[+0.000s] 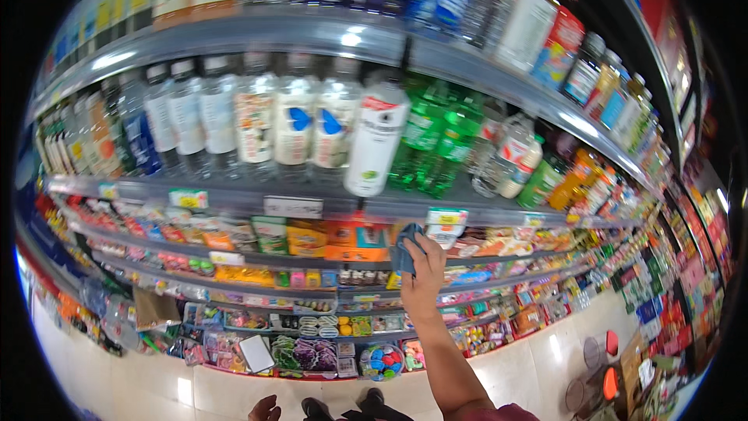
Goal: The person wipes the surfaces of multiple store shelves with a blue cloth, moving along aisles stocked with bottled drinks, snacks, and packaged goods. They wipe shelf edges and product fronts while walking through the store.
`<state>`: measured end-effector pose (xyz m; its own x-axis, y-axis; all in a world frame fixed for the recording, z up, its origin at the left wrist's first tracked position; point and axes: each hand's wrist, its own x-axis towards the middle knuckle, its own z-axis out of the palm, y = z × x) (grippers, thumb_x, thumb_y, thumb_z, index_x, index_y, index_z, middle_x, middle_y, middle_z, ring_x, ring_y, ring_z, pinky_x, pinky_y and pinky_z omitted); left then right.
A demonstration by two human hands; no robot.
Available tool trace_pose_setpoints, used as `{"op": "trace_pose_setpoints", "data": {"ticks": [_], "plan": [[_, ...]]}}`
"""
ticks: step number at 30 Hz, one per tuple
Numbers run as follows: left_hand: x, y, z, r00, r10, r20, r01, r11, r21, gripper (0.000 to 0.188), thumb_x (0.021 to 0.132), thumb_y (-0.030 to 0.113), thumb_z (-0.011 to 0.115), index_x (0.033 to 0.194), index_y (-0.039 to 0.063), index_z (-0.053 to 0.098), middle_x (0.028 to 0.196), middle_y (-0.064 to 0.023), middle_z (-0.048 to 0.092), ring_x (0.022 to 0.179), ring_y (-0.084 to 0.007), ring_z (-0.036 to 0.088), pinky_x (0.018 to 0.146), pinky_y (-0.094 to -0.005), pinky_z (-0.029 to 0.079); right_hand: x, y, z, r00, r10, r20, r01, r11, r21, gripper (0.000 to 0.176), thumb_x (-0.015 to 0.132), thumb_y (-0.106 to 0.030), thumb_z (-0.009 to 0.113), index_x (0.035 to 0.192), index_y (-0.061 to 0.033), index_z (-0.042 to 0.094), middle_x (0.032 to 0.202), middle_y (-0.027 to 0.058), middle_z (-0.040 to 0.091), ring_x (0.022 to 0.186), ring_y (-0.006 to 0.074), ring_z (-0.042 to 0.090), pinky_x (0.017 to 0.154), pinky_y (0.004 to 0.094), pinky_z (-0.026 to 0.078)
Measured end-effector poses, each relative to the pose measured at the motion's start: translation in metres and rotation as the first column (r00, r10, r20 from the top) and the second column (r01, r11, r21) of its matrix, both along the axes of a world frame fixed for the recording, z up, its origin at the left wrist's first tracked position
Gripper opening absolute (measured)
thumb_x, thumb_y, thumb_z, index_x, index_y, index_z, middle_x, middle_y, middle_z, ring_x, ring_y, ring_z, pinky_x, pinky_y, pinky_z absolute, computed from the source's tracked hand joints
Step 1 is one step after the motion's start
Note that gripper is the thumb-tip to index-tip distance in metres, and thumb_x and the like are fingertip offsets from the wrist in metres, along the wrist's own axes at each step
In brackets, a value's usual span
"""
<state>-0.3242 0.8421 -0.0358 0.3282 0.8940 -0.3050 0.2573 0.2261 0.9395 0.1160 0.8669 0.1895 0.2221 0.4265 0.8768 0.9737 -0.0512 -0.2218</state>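
Observation:
Raised to the shelf front, my right hand (425,260) grips a folded blue-grey cloth (407,248) near the edge of the bottle shelf (374,209), just left of a hanging price tag (447,222). Above the cloth stands a bottle with a white label (377,140), its base at the shelf's front edge. Green plastic bottles (438,140) are to its right, and clear bottles with blue butterfly labels (292,128) to its left. My left hand (265,409) hangs low at the bottom of the view, away from the shelves, its fingers loosely curled with nothing seen in them.
Another shelf of bottles (350,38) runs overhead. Lower tiers hold packaged snacks and small goods, with a tub of colourful items (383,361) at the bottom. A cardboard box (155,310) sits at the lower left. Stools with red-orange parts (610,383) stand on the tiled floor (526,374) at right.

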Motion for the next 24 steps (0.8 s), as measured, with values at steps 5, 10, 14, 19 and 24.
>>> {"op": "trace_pose_setpoints", "data": {"ticks": [5, 10, 14, 19, 24], "plan": [[0.051, -0.005, 0.009, 0.984, -0.146, -0.106, 0.159, 0.979, 0.126, 0.031, 0.083, 0.005, 0.063, 0.113, -0.002, 0.066, 0.099, -0.0098, 0.069, 0.091, -0.0174, 0.064, 0.081, -0.0309, 0.052, 0.073, -0.034, 0.042, 0.99, -0.11, 0.093, 0.104, 0.992, 0.068, 0.051, 0.073, 0.007, 0.059, 0.121, -0.0099, 0.06, 0.127, 0.014, 0.053, 0.114, 0.0397, 0.051, 0.095, 0.0489, 0.044], [0.133, -0.008, 0.018, 0.961, -0.236, -0.146, 0.268, 0.925, 0.271, 0.03, 0.083, 0.006, 0.063, 0.112, -0.002, 0.065, 0.096, -0.01, 0.069, 0.089, -0.0179, 0.063, 0.079, -0.0319, 0.051, 0.159, -0.102, 0.016, 0.997, -0.072, 0.009, 0.073, 0.988, -0.134, 0.058, 0.063, 0.007, 0.063, 0.119, -0.009, 0.061, 0.126, 0.0135, 0.053, 0.116, 0.0392, 0.05, 0.098, 0.0478, 0.044], [0.229, -0.005, 0.064, 0.937, -0.28, -0.211, 0.343, 0.852, 0.395, 0.037, 0.083, 0.003, 0.063, 0.12, 0.0, 0.062, 0.113, -0.0132, 0.065, 0.104, -0.0249, 0.061, 0.089, -0.0375, 0.049, 0.225, -0.149, 0.037, 0.997, -0.079, 0.021, 0.08, 0.997, -0.022, 0.06, 0.06, 0.007, 0.066, 0.118, -0.0066, 0.062, 0.125, 0.0134, 0.053, 0.116, 0.0378, 0.051, 0.098, 0.0471, 0.045], [0.365, -0.008, 0.17, 0.895, -0.326, -0.306, 0.444, 0.57, 0.692, 0.042, 0.084, 0.002, 0.061, 0.126, 0.005, 0.059, 0.128, -0.0162, 0.059, 0.123, -0.0336, 0.054, 0.102, -0.0444, 0.042, 0.308, -0.194, 0.03, 0.98, -0.037, 0.196, 0.06, 0.992, -0.114, 0.045, 0.071, 0.009, 0.06, 0.113, -0.0044, 0.065, 0.125, 0.0125, 0.054, 0.116, 0.0348, 0.051, 0.094, 0.046, 0.047], [0.465, -0.026, 0.243, 0.806, -0.501, -0.314, 0.497, 0.286, 0.82, 0.038, 0.088, 0.006, 0.061, 0.125, 0.007, 0.06, 0.137, -0.0143, 0.054, 0.127, -0.0339, 0.051, 0.104, -0.0458, 0.041, 0.38, -0.261, 0.017, 0.903, -0.312, -0.294, 0.349, 0.933, 0.081, 0.047, 0.073, 0.005, 0.064, 0.119, -0.0033, 0.061, 0.125, 0.0126, 0.057, 0.114, 0.0323, 0.055, 0.094, 0.0407, 0.047]]}}
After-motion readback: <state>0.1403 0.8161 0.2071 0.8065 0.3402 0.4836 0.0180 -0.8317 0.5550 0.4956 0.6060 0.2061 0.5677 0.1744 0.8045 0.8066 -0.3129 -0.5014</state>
